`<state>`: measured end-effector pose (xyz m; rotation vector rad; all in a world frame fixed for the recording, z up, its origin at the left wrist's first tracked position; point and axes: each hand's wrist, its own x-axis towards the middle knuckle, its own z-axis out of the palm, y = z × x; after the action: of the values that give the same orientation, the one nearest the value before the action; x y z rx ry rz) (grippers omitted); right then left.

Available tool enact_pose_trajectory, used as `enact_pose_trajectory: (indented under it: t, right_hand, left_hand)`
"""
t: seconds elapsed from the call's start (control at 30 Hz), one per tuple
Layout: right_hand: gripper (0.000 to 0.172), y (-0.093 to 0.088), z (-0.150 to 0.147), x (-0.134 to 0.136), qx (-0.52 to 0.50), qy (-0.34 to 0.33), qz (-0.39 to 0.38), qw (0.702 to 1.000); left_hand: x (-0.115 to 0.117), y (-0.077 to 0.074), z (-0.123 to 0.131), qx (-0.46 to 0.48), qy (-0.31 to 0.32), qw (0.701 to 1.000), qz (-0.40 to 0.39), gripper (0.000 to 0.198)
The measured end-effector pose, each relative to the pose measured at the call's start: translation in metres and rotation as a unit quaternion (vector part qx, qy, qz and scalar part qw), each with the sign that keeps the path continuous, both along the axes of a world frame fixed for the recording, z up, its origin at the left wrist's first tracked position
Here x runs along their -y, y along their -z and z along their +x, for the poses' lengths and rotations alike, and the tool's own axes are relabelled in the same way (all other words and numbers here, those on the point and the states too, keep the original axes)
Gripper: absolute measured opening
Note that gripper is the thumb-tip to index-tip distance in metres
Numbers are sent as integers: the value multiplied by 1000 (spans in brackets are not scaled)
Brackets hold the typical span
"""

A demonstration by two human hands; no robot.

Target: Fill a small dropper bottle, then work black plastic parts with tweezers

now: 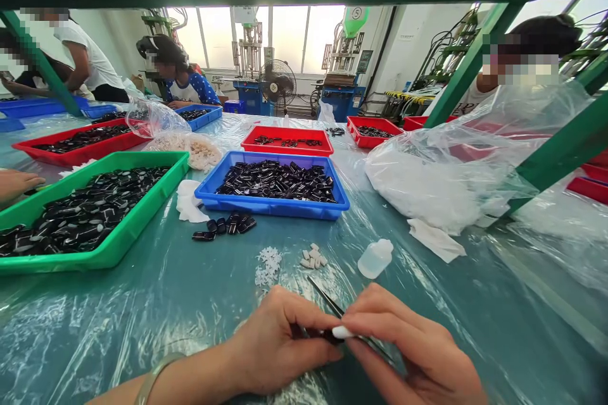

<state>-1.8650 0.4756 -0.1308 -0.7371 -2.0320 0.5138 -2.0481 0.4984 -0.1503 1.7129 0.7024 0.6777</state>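
Observation:
My left hand (270, 343) is closed on a small black part (331, 336), pinched between thumb and fingers and mostly hidden by them. My right hand (418, 351) meets it from the right, its thumb and forefinger closed on a small white piece (342, 332) at the black part's end. A pair of dark metal tweezers (325, 296) also lies in the right hand, tips pointing away to the upper left. Just beyond the hands are a pile of pale plastic bits (268, 267), several small off-white pieces (313, 257) and a translucent plastic bottle (375, 259).
A blue tray (270, 207) and a green tray (114, 253) hold many black parts; loose black parts (225, 226) lie before the blue one. Red trays (287, 147) stand behind. Clear plastic bags (427, 183) and green posts (560, 152) are at right. Other people sit around the table.

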Motion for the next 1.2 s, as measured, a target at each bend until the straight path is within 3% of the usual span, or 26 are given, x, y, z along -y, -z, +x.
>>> enact_pose_trajectory:
  t: [0.23,0.67,0.83,1.0,1.2]
  right_hand:
    - [30,-1,-3,0,31,18,33,999]
    - [35,6,-1,0,50,4,49,998]
    - [34,11,-2,-2,64,17,88,994]
    - [27,10,-4,-3,31,23,27,999]
    - [23,14,-7,-1,-13,35,10,999]
  left_hand:
    - [1,-2,-2,-20,4,999,-40,17]
    - [1,0,0,-44,-32,998,-8,20]
    - [1,2,0,-51,-48,997,33,23]
    - [0,1,0,-44,-35,998,8,19]
    - [0,2,0,-18,-23,998,-50,19]
